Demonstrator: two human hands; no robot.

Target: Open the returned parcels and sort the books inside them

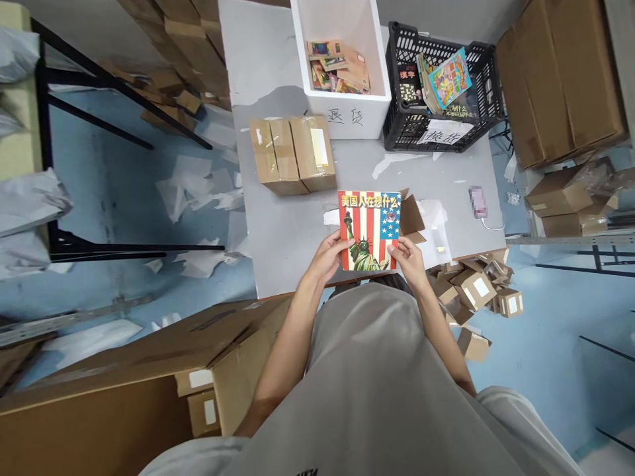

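Between my two hands is a book (370, 228) with red and white stripes, white stars on blue and a green Statue of Liberty on its cover. My left hand (326, 258) grips its left edge, thumb on the front. On the right edge, my right hand (409, 259) holds it the same way. The cover faces up toward me, above the front part of the grey table (292, 261). Partly hidden behind the book's right side is an opened brown carton (411, 217). Taped cardboard boxes (294, 155) sit beyond my left hand.
At the table's back stand a white foam box (347, 109) with books inside and a black plastic crate (397, 135) holding more books. A phone-like pink item (478, 201) with a cable lies right. Large cartons (248, 350) flank my left; discarded boxes (473, 287) litter the floor right.
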